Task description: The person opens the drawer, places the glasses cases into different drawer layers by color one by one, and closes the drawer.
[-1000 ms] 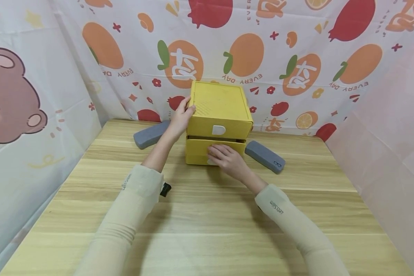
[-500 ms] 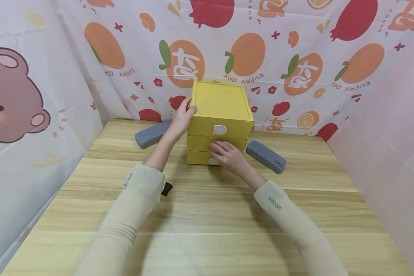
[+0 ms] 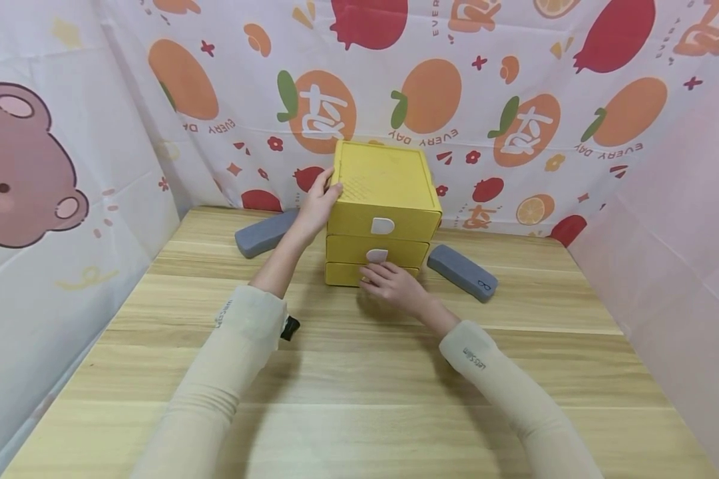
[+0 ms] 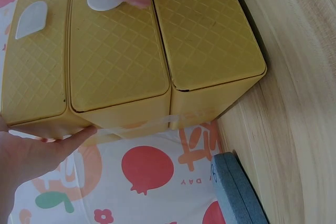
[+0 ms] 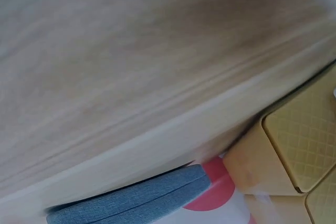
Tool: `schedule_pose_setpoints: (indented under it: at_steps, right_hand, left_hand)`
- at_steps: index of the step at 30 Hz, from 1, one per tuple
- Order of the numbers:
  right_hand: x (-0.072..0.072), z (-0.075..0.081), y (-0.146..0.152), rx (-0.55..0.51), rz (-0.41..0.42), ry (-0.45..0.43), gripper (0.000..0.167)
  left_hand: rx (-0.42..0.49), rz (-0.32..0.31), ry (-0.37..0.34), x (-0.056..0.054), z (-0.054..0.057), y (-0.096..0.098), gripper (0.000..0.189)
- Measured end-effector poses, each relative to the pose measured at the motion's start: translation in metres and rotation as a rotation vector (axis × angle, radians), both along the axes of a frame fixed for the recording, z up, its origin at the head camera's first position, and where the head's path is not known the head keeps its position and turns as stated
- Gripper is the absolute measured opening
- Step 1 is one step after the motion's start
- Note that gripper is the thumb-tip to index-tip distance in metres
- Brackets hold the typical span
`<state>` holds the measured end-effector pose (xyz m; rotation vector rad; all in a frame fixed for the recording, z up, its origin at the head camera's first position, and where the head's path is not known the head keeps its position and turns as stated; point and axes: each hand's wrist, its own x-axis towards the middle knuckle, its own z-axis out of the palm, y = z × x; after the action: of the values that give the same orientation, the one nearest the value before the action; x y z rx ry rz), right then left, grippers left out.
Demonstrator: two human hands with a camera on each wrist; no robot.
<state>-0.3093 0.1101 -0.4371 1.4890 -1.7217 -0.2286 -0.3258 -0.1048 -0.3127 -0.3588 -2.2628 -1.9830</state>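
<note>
A yellow box (image 3: 392, 176) with three stacked drawers stands at the back of the table. My left hand (image 3: 319, 206) grips its upper left edge, and in the left wrist view part of that hand lies along the box's side. All three drawers look pushed in. White tabs show on the top drawer (image 3: 353, 219) and the middle drawer (image 3: 344, 249). My right hand (image 3: 398, 289) is at the front of the bottom drawer (image 3: 340, 273), its bent fingers covering most of the tab there. Those fingers are blurred in the left wrist view; contact is unclear.
One grey-blue glasses case (image 3: 263, 234) lies left of the box, partly behind my left forearm. Another glasses case (image 3: 463, 273) lies to the right. A small black object (image 3: 290, 327) shows beside my left sleeve. Printed cloth (image 3: 216, 159) hangs behind the wooden table (image 3: 347, 412).
The middle drawer, slightly out a second ago, has been pushed in. My right hand has moved down from it to the bottom drawer. My left hand stays on the box.
</note>
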Motion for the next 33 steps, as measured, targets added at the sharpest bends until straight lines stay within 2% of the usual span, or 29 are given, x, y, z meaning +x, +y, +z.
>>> schedule_pose_setpoints:
  at_steps: [5,9,15,18,20,22,23,26,28,30,33]
  right_hand:
    - [0.001,-0.008,0.000,0.091,-0.058,-0.083,0.041]
    - [0.001,-0.013,0.002,0.151,-0.104,-0.125,0.039]
    - [0.000,-0.018,0.003,0.201,-0.162,-0.131,0.037]
    - [0.000,-0.020,0.001,0.148,-0.139,-0.162,0.034]
    - [0.001,-0.021,-0.001,0.028,-0.105,-0.266,0.025]
    - [0.005,-0.020,-0.005,-0.160,-0.090,-0.438,0.019]
    - [0.008,-0.020,-0.008,-0.281,-0.088,-0.569,0.017]
    - [0.023,-0.012,-0.017,-0.722,-0.150,-1.057,0.013]
    - [0.036,-0.002,-0.023,-1.045,-0.213,-1.389,0.011]
    - [0.045,0.005,-0.028,-1.338,-0.251,-1.670,0.012]
    - [0.051,0.009,-0.033,-1.637,-0.285,-1.960,0.017]
  left_hand:
    - [0.008,-0.004,0.003,0.000,-0.001,0.000,0.056]
    - [0.010,-0.001,0.003,0.000,-0.002,0.000,0.056]
    - [0.016,0.001,0.005,-0.001,-0.002,0.000,0.055]
    - [0.023,0.003,0.001,-0.001,-0.002,0.000,0.055]
    - [0.024,0.001,0.000,-0.002,-0.002,0.000,0.055]
    - [0.022,0.001,-0.002,-0.002,-0.001,0.001,0.055]
    - [0.021,0.001,-0.003,-0.003,-0.001,0.001,0.055]
    - [0.018,0.000,-0.005,-0.004,-0.002,0.000,0.056]
    - [0.017,-0.002,-0.004,-0.004,-0.002,0.000,0.056]
    - [0.020,-0.005,-0.004,-0.004,-0.002,0.000,0.056]
    - [0.023,-0.005,-0.004,-0.003,-0.001,0.000,0.056]
